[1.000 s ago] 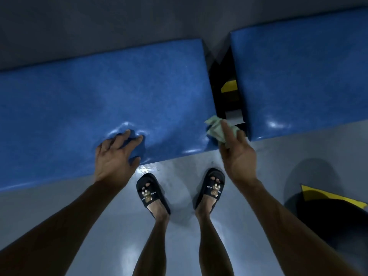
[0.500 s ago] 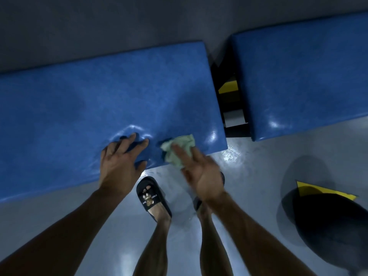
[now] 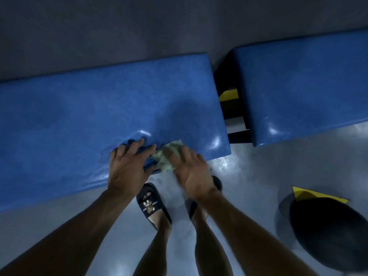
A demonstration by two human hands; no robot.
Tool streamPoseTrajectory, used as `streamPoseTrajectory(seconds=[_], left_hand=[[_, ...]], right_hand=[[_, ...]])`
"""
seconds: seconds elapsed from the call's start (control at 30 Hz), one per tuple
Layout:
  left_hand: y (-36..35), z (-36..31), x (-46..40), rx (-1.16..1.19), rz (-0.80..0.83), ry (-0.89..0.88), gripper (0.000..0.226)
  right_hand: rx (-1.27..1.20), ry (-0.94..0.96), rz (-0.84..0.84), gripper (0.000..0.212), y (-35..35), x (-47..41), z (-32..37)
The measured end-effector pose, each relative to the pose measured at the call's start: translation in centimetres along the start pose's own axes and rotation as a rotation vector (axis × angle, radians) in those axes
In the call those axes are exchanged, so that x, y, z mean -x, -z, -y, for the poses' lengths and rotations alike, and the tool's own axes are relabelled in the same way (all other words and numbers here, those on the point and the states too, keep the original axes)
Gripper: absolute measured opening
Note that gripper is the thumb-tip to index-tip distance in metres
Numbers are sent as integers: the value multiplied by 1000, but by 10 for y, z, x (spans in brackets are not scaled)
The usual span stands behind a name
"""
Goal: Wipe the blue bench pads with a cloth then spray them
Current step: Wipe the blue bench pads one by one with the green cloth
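A grey glossy floor [image 3: 258, 176] fills the lower half of the view, and a dim grey wall [image 3: 139, 26] runs across the top. Between them lies the long blue bench pad [image 3: 79, 116], reaching from the left edge to just right of centre, its vinyl shining in spots near the front right corner. A second blue pad [image 3: 298, 92] sits to its right, apart from it across a dark gap where a black frame [image 3: 238, 134] and a yellow piece [image 3: 229, 95] show. At the lower right stands a dark round object [image 3: 328, 236] with a yellow edge behind it; the light is too poor to say what it is. Two bare legs come up from the bottom edge, the left foot in a black slide sandal [image 3: 152, 206] with a small figure printed on the strap. The left hand [image 3: 127, 166] rests flat on the front edge of the long pad, fingers spread and pressing a dent into the cushion. Just beside it, the right hand [image 3: 189, 172] lies over a pale green cloth [image 3: 165, 158], fingers extended on top of it, holding it against the pad's front edge; this hand is blurred. The cloth sits between the two hands, nearly touching the left fingertips.
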State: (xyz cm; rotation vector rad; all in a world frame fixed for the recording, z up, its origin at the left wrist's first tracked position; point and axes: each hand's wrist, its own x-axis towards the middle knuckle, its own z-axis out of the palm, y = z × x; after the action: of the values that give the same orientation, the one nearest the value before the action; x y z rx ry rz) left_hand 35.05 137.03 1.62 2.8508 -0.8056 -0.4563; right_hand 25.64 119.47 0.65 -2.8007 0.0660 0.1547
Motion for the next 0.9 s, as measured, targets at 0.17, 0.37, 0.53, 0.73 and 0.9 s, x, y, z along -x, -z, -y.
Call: streamPoseTrajectory(seconds=[0.17,0.37,0.53,0.73,0.9], left_hand=[[-1,-1,5,9,-3,-3,65],[-1,-5,5,32,5,24,65],[2,1,3,42,13,-9,57],[12,8,-6,89,-8,-17,62],[26,8,-32,24,-1,30,81]], right_hand=[[-142,-546,-132,54,34,8,-88],[-285,-780,-301,58,3,-25,-17],[51,73,12,54,6,-19,-15],[-20,-625,-124,47,46,-37,-115],[-177,-583,-184,42,17,-56,-40]])
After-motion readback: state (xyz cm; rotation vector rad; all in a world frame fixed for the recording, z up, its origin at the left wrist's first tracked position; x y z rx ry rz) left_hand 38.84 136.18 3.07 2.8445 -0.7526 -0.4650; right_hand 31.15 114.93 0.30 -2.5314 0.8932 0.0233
